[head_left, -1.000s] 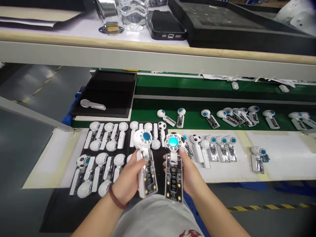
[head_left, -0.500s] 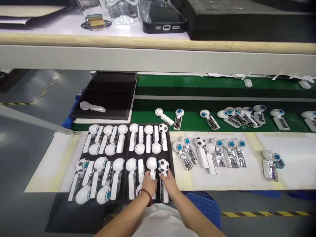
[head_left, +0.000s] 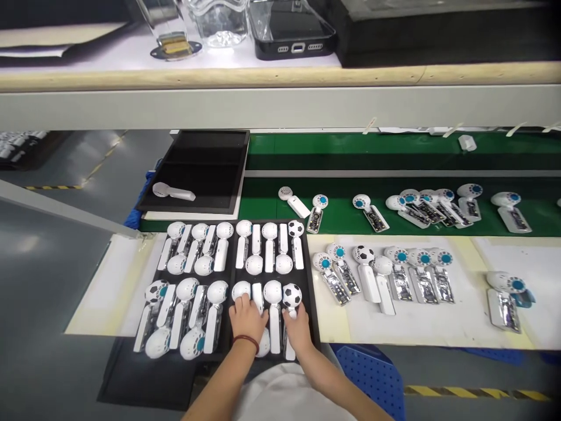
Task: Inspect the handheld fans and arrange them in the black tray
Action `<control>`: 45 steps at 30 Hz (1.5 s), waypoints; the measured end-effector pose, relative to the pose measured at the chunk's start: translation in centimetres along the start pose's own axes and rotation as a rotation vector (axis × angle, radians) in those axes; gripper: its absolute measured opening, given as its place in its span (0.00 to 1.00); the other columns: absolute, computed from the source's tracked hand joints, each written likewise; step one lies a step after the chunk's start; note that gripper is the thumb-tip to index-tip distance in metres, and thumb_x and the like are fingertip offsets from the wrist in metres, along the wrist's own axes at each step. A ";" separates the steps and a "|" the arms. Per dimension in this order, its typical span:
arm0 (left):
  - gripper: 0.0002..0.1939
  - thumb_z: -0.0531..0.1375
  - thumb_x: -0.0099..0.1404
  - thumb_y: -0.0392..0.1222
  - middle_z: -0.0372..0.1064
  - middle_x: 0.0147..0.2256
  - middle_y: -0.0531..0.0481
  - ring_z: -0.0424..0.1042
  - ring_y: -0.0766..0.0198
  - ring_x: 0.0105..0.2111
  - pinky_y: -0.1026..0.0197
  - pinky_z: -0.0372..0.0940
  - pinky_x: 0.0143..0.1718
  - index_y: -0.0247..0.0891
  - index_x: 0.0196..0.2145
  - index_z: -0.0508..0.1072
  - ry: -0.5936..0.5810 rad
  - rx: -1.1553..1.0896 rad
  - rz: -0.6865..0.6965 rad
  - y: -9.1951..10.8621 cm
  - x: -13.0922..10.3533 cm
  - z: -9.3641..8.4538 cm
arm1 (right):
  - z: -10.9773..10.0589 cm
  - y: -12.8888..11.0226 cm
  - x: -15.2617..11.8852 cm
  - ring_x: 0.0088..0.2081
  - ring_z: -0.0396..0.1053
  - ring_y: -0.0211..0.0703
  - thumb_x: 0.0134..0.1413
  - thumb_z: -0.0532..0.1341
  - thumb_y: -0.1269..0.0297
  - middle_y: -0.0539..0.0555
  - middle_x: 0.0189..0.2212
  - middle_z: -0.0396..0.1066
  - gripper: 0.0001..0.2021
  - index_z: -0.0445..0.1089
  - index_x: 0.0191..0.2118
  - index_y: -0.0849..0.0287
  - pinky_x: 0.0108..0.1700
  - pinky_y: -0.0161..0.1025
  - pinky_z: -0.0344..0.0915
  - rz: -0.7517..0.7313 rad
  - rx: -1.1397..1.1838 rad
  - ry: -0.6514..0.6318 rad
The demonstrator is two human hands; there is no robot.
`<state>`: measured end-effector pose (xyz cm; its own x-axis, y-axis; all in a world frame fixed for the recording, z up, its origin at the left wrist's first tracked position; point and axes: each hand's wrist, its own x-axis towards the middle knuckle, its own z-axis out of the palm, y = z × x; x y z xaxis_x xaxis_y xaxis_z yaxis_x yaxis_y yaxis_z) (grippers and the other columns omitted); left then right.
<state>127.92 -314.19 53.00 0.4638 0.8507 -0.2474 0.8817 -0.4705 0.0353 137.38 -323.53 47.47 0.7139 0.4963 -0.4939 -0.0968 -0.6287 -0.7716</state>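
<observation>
A black tray point(head_left: 234, 275) holds rows of white ball-headed handheld devices, set in alternating directions. In its front right part, my left hand point(head_left: 248, 321) lies over a device with a plain white head point(head_left: 241, 289), fingers stretched onto its neck and thumb apart. The hand covers most of that device's handle. My right hand point(head_left: 298, 330) is closed around the neck of a device with a black-and-white soccer-ball head point(head_left: 291, 295), at the tray's right end. Between my hands lies another white device point(head_left: 273, 292), its handle toward me.
Right of the tray, several devices, some with open handles showing circuitry point(head_left: 335, 286), lie on a white board point(head_left: 464, 321). More rest on the green belt point(head_left: 263, 202). A black tray point(head_left: 201, 164) with one device stands behind. A shelf point(head_left: 280, 105) crosses above, bearing a phone point(head_left: 293, 29).
My left hand has moved left from the device beside the soccer-ball one to another white-headed device. My right hand stays at the soccer-ball device. The view has shifted slightly.
</observation>
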 end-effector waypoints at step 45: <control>0.18 0.56 0.59 0.45 0.61 0.46 0.44 0.63 0.56 0.45 0.46 0.60 0.45 0.35 0.46 0.63 -0.086 -0.811 -0.276 7.2 33.4 -5.5 | -5.1 -16.9 28.9 0.49 0.59 0.56 0.42 0.63 0.54 0.62 0.48 0.62 0.33 0.56 0.54 0.63 0.47 0.55 0.59 -0.334 -0.755 0.045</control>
<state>150.26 -287.91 50.34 0.2443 0.8739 -0.4202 0.7662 0.0917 0.6360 163.15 -301.62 48.28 0.6512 0.7140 -0.2571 0.6059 -0.6932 -0.3903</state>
